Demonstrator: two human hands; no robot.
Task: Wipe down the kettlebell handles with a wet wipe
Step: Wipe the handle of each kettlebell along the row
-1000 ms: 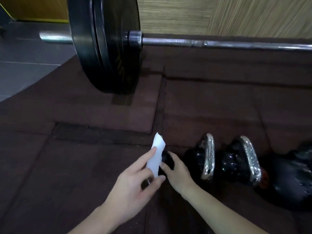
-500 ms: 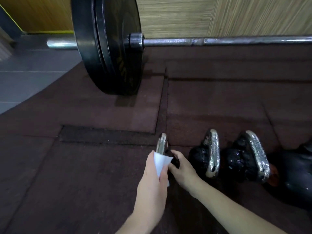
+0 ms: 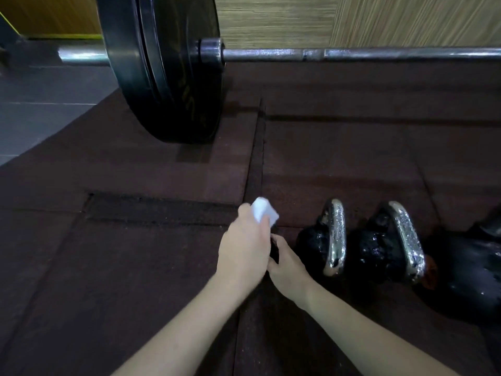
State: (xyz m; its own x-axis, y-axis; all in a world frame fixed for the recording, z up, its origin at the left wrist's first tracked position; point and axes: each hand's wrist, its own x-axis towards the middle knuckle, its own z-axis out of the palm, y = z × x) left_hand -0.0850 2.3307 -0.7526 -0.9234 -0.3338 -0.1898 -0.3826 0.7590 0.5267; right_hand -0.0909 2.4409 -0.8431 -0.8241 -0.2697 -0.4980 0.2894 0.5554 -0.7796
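Lower centre of frame: left hand (image 3: 244, 248), fingers curled, pinches the wipe (image 3: 264, 213) over the leftmost kettlebell (image 3: 274, 253), mostly hidden. Right hand (image 3: 288, 264) grips its body. Best to wrap the wipe round the handle, sweeping its full arc. Two more kettlebells (image 3: 336, 237) wait right. No containers visible.

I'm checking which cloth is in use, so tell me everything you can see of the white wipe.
The wet wipe is a small, plain white, folded wad, looking soft and slightly blurred. The left hand grips it with curled fingers, leaving its upper end sticking out above the knuckles. It sits over the leftmost kettlebell, whose handle is hidden behind the hand, so contact cannot be confirmed. The right hand lies just below it.
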